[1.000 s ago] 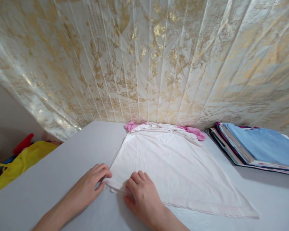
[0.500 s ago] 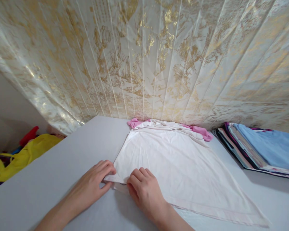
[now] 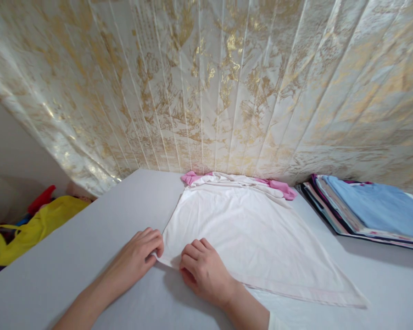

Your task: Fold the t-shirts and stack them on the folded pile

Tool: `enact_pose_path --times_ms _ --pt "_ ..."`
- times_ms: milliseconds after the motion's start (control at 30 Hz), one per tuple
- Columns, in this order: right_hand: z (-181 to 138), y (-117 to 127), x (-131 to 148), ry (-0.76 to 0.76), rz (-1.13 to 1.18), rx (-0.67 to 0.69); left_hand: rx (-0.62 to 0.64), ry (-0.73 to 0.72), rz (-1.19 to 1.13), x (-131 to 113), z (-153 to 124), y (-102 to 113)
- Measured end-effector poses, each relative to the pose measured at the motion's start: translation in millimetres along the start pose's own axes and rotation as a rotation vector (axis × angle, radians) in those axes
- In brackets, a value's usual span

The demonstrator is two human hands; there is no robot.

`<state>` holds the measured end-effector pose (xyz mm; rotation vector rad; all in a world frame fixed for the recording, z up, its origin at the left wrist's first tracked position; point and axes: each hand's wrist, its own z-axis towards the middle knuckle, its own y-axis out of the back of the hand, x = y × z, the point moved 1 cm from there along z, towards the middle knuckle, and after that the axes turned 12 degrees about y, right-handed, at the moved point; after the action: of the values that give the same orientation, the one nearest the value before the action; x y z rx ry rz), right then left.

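Observation:
A white garment (image 3: 248, 233) with pink trim lies spread flat on the grey table (image 3: 89, 247), its pink parts bunched at the far edge by the curtain. My left hand (image 3: 137, 259) pinches the garment's near left corner, fingers curled on the hem. My right hand (image 3: 201, 270) sits just beside it, fingers bent and gripping the same bottom hem.
A stack of folded clothes (image 3: 368, 211) with a blue piece on top lies at the right. A yellow cloth (image 3: 34, 229) and red item lie beyond the table's left edge. A white and gold curtain (image 3: 206, 87) hangs along the table's far side.
Both hands have lifted and gathered the near left corner of the garment slightly, moving a little away from me. The view has shifted a bit.

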<state>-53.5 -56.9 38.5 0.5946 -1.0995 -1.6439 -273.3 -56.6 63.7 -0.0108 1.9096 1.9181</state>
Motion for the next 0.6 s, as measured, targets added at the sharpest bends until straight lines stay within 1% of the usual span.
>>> enact_pose_path --times_ms 100,200,300,467,533,600 --pt "0 0 1 0.003 0.016 0.002 0.022 0.029 0.007 0 -1 0" --pt "0 3 2 -0.007 0.057 0.015 0.015 0.057 -0.002 0 -4 0" --pt "-4 10 1 -0.07 0.124 0.006 -0.008 0.058 -0.056 -2 -4 1" --pt "-9 22 -11 -0.229 0.158 -0.035 -0.085 0.049 -0.151 -7 -1 2" --pt "-8 23 -15 -0.273 0.138 -0.018 -0.126 0.095 -0.14 -7 1 -4" --pt "-6 24 -15 -0.288 0.136 -0.001 -0.171 0.172 -0.116 -3 1 -10"
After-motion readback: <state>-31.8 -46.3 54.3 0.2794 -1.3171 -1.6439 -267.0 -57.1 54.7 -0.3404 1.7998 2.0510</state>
